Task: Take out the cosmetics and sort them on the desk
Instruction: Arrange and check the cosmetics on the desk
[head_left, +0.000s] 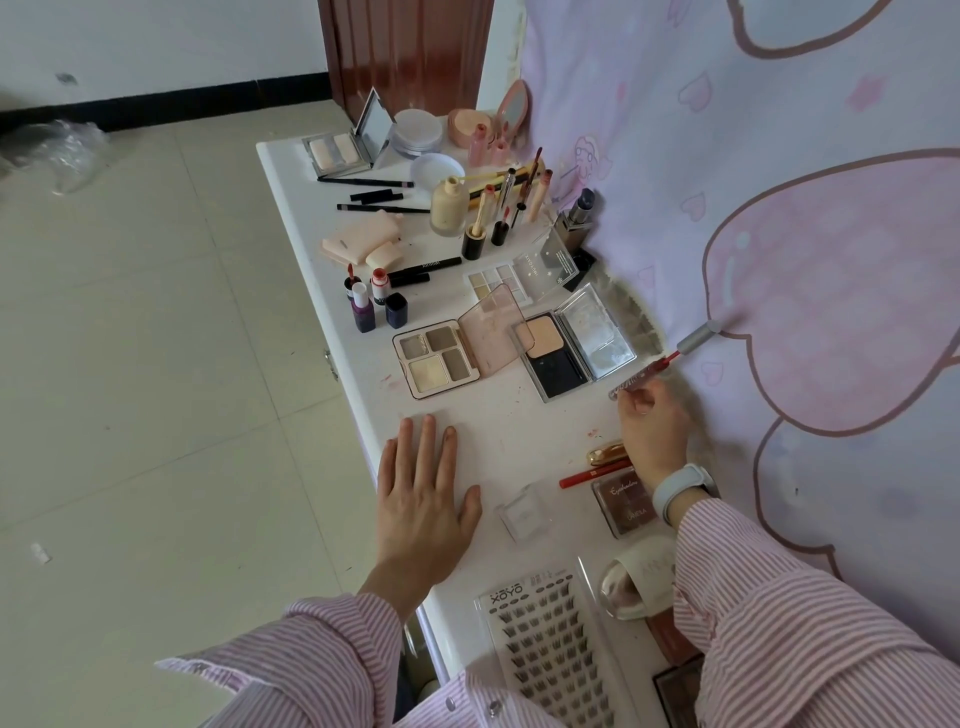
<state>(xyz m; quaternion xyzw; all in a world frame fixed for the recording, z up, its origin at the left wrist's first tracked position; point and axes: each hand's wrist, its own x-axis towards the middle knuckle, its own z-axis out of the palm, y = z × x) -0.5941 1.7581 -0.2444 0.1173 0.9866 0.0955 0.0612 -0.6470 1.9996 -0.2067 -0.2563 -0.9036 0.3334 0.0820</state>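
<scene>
1. Right of centre, our right hand (652, 431) pinches a lip gloss (660, 364) just above the desk (322, 218), against the wall.
2. Our left hand (423, 488) lies flat, fingers spread, at lower centre.
3. Palettes (441, 358) sit just above; a lash tray (550, 649) sits below.

Your left hand (422, 499) lies flat on the white desk (311, 218), the fingers straight and spread. Your right hand (652, 431) pinches a lip gloss tube (640, 379) near the wall; its silver-capped wand (696, 340) points up to the pink cloth (779, 208). Just beside this hand lie a gold lipstick (605, 453), a red pencil (592, 475) and a brown eyeshadow box (626, 506). Farther along the desk, a four-colour palette (434, 361) and a powder compact (558, 353) stand open. A lash tray (545, 644) lies close to your striped sleeves.
</scene>
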